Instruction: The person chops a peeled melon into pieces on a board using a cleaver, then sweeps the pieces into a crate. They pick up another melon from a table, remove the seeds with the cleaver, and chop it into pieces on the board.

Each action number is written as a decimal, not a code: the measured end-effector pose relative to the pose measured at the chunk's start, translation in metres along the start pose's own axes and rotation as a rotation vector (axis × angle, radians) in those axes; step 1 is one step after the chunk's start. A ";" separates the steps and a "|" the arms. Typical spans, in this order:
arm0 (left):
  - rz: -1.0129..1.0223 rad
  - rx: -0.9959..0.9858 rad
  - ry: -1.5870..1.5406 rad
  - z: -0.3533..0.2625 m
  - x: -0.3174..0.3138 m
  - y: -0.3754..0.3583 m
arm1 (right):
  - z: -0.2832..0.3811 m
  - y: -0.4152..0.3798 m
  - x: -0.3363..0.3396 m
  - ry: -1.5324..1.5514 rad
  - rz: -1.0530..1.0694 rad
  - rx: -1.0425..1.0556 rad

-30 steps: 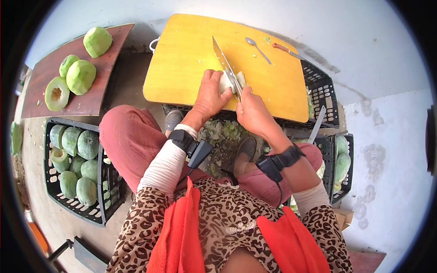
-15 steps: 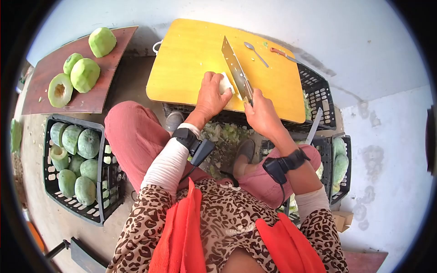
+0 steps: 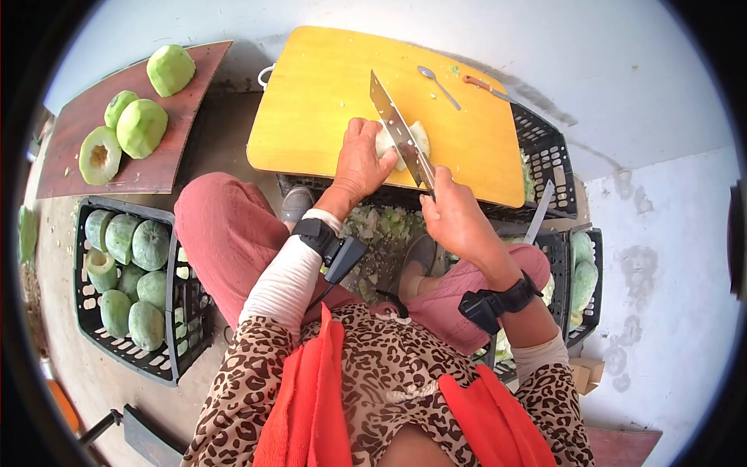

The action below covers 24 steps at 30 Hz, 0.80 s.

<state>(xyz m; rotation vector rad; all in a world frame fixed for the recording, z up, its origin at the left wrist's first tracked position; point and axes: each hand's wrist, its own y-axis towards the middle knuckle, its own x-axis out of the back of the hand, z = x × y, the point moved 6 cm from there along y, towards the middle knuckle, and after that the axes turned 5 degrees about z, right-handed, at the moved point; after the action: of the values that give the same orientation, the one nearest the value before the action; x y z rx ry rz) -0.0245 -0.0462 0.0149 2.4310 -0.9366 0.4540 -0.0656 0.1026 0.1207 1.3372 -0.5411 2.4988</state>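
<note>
On the yellow board, a white piece of peeled melon lies near the front edge, showing on both sides of a cleaver blade. My left hand is closed on the piece's left part, with fingertips and thumb pressing it down. The cleaver is in my right hand, which wraps round its handle at the board's front edge. Its blade slants across the melon, pointing away to the upper left. Whether it has cut through is hidden by the blade.
A spoon and a brown-handled knife lie at the board's far right. Peeled melons rest on a brown board at left. Unpeeled green melons fill a black crate. Another blade sticks up by the right crates.
My right hand has drawn back toward me with the cleaver. The blade has shifted left over the melon, and more of the white piece shows at its right. My left hand has barely moved.
</note>
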 end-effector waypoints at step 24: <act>0.009 0.102 -0.055 0.006 0.006 0.006 | -0.013 0.084 -0.034 -0.161 -0.051 0.033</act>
<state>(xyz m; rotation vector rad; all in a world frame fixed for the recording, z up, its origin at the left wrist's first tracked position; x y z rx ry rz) -0.0238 -0.0570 0.0143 2.5439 -0.9695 0.4509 -0.0896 0.0311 0.0690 1.5540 -0.4943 2.3824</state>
